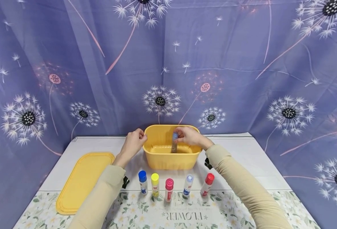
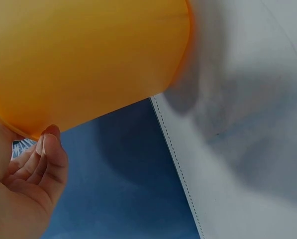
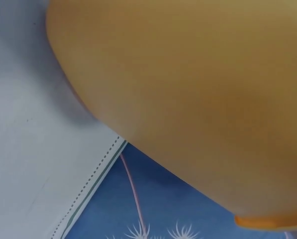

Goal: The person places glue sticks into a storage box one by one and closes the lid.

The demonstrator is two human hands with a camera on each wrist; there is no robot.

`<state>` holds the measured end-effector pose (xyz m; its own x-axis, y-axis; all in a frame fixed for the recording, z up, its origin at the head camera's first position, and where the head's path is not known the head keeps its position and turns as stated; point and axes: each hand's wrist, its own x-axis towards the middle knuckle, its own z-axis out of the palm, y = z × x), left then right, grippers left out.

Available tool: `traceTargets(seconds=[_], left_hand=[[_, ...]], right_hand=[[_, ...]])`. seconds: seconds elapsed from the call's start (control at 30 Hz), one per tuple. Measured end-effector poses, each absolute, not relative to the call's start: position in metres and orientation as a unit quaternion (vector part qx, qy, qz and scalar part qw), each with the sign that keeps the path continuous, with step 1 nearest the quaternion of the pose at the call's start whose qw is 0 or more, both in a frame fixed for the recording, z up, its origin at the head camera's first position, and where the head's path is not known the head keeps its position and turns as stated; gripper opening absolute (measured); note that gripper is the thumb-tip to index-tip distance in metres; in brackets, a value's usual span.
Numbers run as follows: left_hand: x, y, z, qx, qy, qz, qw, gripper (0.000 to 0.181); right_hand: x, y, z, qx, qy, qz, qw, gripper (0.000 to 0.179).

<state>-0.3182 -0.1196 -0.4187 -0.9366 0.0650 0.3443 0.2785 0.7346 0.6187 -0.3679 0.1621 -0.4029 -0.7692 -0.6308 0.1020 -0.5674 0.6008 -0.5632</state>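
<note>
A yellow plastic bin stands upright near the back of the table. My left hand pinches its left rim; the left wrist view shows that hand with fingers and thumb at the rim of the bin. Inside the bin's opening, my right hand holds a glue stick with a light blue cap, upright between fingers and thumb. Whether its base touches the bin floor I cannot tell. From the right wrist, only the bin's outer wall shows; that hand is hidden there.
In front of the bin stand several glue sticks in a row, capped blue, yellow, pink, light blue and red. A yellow lid lies at the left. Behind the table hangs a purple-blue dandelion curtain.
</note>
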Motion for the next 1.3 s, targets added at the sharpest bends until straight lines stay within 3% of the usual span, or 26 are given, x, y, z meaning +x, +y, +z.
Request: traceTargets(seconds=[0.2, 0.37, 0.97, 1.3], left_hand=[[-0.318, -0.119, -0.419, -0.092, -0.919, -0.352, 0.153, 0.019], [-0.317, -0.119, -0.418, -0.087, -0.918, -0.356, 0.149, 0.019], [-0.315, -0.121, -0.414, -0.083, -0.926, -0.345, 0.132, 0.019], [-0.317, -0.121, -0.415, -0.097, -0.926, -0.338, 0.134, 0.017]], right_hand=[[-0.359, 0.166, -0.393, -0.332, 0.899, -0.285, 0.027, 0.067], [-0.344, 0.174, -0.378, -0.341, 0.900, -0.270, -0.002, 0.075], [-0.272, 0.217, -0.342, -0.377, 0.887, -0.248, -0.092, 0.056], [-0.227, 0.238, -0.348, -0.363, 0.886, -0.275, -0.084, 0.053]])
